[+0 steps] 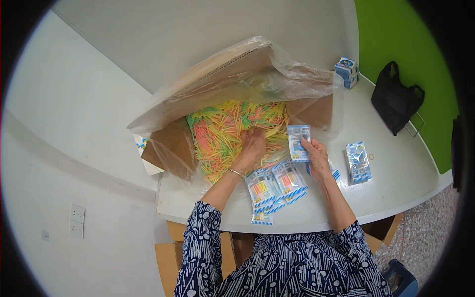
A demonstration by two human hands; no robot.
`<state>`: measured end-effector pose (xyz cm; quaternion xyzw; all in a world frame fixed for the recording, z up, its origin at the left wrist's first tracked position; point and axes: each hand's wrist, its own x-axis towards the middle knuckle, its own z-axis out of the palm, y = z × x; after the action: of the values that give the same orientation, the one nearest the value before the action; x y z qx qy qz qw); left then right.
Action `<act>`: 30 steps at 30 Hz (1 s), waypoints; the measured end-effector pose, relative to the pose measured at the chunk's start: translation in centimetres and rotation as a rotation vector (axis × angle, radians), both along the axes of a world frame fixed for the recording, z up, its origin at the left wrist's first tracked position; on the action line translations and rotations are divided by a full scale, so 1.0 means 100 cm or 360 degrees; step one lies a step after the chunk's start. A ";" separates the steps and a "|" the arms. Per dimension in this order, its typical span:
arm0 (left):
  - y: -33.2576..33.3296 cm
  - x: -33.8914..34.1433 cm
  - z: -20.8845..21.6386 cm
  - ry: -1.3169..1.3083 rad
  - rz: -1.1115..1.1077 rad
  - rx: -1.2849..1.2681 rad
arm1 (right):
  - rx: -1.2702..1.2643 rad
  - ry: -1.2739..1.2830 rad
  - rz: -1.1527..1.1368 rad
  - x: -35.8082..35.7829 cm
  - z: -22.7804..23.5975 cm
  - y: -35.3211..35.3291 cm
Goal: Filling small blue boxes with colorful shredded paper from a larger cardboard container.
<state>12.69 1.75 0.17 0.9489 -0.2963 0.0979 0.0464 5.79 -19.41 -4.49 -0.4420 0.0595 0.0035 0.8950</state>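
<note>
My left hand (253,146) reaches into a cardboard box among many thin sticks (222,143) in yellow, green, pink and orange. Its fingers are curled down on the sticks, and the tips are hidden. To the right, my right hand (318,152) pinches a small blue-and-white packet (298,143) upright by its right side, thumb in front. Between my forearms lies an overlapping group of clear-windowed packets (262,188) with blue striped ends, and coloured sticks show through their windows. A stack of similar packets (358,162) stands to the right of my right hand.
The open box (311,111) is lined with clear plastic (302,74), its flap raised at the back. Blue-and-white cartons (347,72) and a black bag (397,96) sit at the right rear. A rubber band (371,157) lies on the white table (396,193).
</note>
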 end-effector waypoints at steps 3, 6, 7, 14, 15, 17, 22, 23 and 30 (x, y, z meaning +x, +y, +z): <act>0.006 -0.001 0.010 0.0239 0.0265 -0.0289 | 0.0036 -0.0002 -0.0051 0.003 0.003 0.009; 0.018 0.006 0.014 0.0500 0.0307 -0.0889 | 0.0058 -0.0008 -0.0010 0.007 0.015 0.020; 0.025 0.008 0.016 0.0820 0.0238 -0.1370 | 0.0059 -0.0019 0.0002 0.008 0.020 0.022; 0.034 -0.008 0.038 0.1925 0.0191 -0.2346 | -0.0115 -0.0104 0.0110 0.013 0.021 0.021; 0.031 -0.013 0.034 0.2051 0.0190 -0.2330 | -0.0095 -0.0131 0.0116 0.017 0.018 0.021; 0.027 -0.023 0.031 0.2181 0.0200 -0.2318 | -0.0027 -0.0173 0.0122 0.021 0.040 0.031; 0.005 -0.038 0.025 0.2608 0.0029 -0.2134 | 0.0165 -0.0227 0.0275 0.052 0.052 0.047; 0.000 -0.039 0.024 0.2670 0.0008 -0.2194 | 0.0270 -0.0166 0.0387 0.055 0.050 0.050; 0.011 -0.024 0.000 0.2776 -0.0007 -0.2460 | 0.0206 -0.0001 0.0501 0.059 0.052 0.072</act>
<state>10.32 2.88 0.13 0.4130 -0.0270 -0.4334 0.8005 11.71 -12.19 0.76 -0.3873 -0.0110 0.1475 0.9100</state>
